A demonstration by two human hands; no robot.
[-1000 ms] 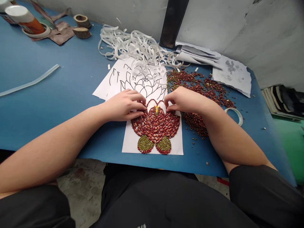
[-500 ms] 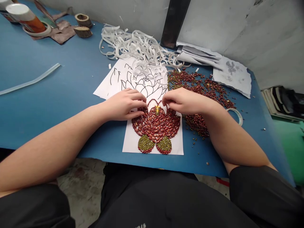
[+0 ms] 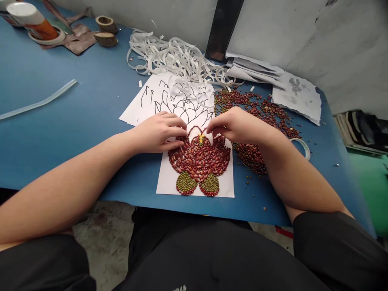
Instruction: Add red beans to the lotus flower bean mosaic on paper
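A flower of red beans (image 3: 200,159) covers much of a white sheet (image 3: 166,182), with two rounded shapes of green beans (image 3: 186,183) at its base and a small yellow patch near its top. My left hand (image 3: 163,132) rests at the flower's upper left edge, fingers apart, with nothing seen in it. At the upper right edge, my right hand (image 3: 227,126) has its fingertips drawn together over the petals; whatever they may hold is too small to make out. Behind the hands lies a paper with a black line drawing of a lotus (image 3: 184,109).
Loose red and green beans (image 3: 251,157) spread right of the sheet, by a tape roll (image 3: 303,147). Curly white strips (image 3: 169,56) lie at the back. Folded papers (image 3: 298,97) are at back right; a bottle (image 3: 36,24) and wooden pieces (image 3: 106,39) at back left.
My right hand has lifted very slightly, showing more of the right petal under it. My left hand has hardly moved.
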